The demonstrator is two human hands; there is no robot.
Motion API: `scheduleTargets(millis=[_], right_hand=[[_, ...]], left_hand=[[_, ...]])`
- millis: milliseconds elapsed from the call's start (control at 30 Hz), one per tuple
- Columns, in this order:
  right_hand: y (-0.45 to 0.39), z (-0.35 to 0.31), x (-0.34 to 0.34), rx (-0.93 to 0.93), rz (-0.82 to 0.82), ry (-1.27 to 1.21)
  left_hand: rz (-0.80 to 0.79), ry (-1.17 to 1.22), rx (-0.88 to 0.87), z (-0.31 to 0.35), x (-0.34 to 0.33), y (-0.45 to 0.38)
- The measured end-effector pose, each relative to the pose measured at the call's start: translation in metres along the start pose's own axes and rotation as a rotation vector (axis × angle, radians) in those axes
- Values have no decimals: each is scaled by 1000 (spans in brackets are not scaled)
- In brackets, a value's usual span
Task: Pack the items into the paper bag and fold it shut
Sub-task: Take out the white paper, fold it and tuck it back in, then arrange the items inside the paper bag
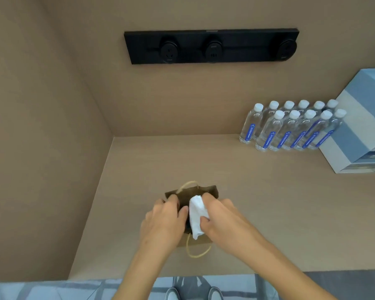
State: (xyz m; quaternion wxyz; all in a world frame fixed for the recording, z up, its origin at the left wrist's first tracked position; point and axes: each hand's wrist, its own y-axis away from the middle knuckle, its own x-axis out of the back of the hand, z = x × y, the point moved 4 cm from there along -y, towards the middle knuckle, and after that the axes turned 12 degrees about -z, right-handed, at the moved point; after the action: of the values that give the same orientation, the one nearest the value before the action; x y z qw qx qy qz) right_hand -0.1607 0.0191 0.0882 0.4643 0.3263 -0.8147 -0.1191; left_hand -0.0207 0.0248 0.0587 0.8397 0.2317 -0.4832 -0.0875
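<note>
On the tan wooden counter (268, 213), seen from my head camera, a small brown paper bag with twisted cord handles (193, 191) stands open near the front edge, directly beneath my hands. My right hand (223, 221) grasps a soft white folded item, cloth or tissue by the look of it (196, 215), between thumb and fingers, pushing it down into the bag's mouth; roughly half remains above the rim. My left hand (162, 221) pinches the bag's left edge, palm down, holding it open. I judge packing to be under way, with folding not yet begun. I cannot tell what else the bag contains. Clear plastic water bottles (290, 128) stand well apart at the back right.
</note>
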Motion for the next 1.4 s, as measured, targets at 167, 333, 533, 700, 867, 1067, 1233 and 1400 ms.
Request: scheduleTargets(millis=[167,333,533,700,867,1067,1233,1400], right_hand=[[8,7,6,-98,38,-60],[13,8,5,-126,4,-15],[-3,2,-13,-61,-265,252],[-33,8,-34,-152,-458,416],[-59,15,-52,-211,-558,451],[-84,15,-80,-192,-601,441],[-99,18,-87,-241,-413,275],[-96,16,-79,-220,-311,145]], left_hand=[[-12,105,10,-26,-7,3],[-59,261,-86,-31,-22,14],[-75,299,-212,-25,-34,24],[-89,344,-245,-26,-42,29],[-98,351,-233,-28,-44,30],[-87,360,-299,-24,-46,28],[-88,397,-264,-26,-46,26],[-60,396,-269,-27,-42,26]])
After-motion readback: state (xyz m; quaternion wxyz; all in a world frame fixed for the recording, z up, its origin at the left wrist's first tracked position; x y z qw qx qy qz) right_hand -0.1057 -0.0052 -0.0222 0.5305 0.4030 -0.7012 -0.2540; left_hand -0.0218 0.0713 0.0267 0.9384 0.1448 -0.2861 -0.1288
